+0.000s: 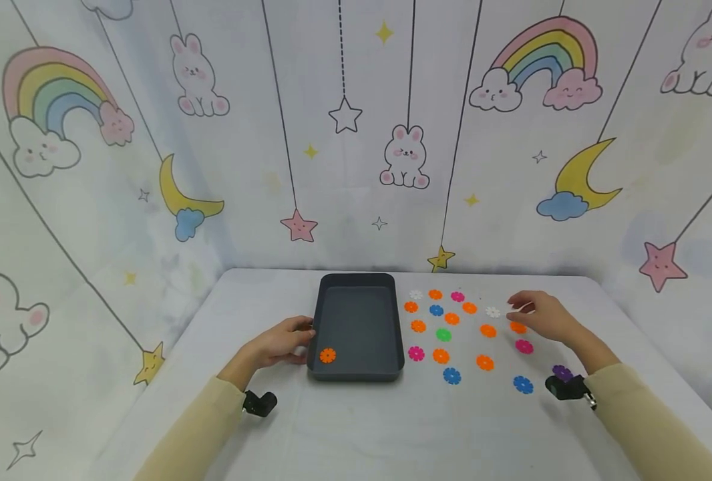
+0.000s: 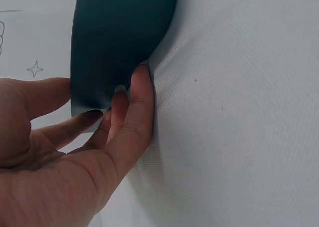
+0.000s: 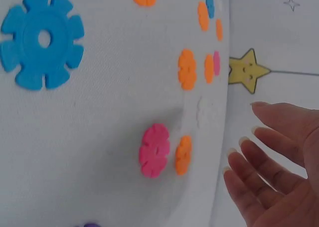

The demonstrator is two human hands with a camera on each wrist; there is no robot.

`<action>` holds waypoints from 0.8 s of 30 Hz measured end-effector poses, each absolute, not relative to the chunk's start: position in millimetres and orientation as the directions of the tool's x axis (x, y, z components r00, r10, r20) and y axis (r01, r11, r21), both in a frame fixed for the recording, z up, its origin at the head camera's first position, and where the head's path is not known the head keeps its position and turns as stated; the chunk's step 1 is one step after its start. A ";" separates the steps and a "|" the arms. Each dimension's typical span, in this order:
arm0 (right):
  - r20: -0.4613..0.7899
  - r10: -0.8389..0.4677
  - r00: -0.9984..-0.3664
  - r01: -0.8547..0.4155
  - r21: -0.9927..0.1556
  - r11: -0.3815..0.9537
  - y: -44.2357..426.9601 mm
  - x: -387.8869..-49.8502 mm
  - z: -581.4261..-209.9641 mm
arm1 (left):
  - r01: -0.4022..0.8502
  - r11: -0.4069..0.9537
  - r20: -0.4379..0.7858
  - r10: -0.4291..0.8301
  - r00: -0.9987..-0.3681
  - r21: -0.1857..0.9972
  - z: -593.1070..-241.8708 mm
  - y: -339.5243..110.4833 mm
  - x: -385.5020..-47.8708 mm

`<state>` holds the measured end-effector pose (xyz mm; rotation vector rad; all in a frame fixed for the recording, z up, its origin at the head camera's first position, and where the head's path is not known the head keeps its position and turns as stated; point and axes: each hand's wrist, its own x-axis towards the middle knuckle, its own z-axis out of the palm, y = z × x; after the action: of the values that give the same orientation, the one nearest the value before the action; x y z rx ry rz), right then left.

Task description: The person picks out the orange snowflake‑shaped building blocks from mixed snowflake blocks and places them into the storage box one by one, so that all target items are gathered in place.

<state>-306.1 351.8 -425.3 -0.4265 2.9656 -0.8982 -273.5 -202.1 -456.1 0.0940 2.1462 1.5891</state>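
My left hand holds the left side of a dark grey tray. In the left wrist view, several fingertips touch the outer wall of the tray, and one digit reaches its rim. An orange flower-shaped disc lies in the tray's near left corner. My right hand hovers over the right part of the table, its fingers loosely bent with nothing visible between them. Near its fingertips are a white disc and an orange disc; a pink disc lies below the hand.
Several more flower discs are spread right of the tray, including green, blue and another blue. A purple disc lies partly under the right forearm. Behind the white table hangs a printed cloth.
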 end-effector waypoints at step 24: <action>-0.128 -0.153 -0.980 -0.051 -0.581 0.812 387.0 -310.5 -457.5 | -0.223 0.322 -0.322 0.296 -0.899 0.920 -458.7 -200.2 -274.9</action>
<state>-310.5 387.0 -457.5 -0.1599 2.8283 -0.8993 -274.9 -200.2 -458.7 0.0647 2.1587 1.6058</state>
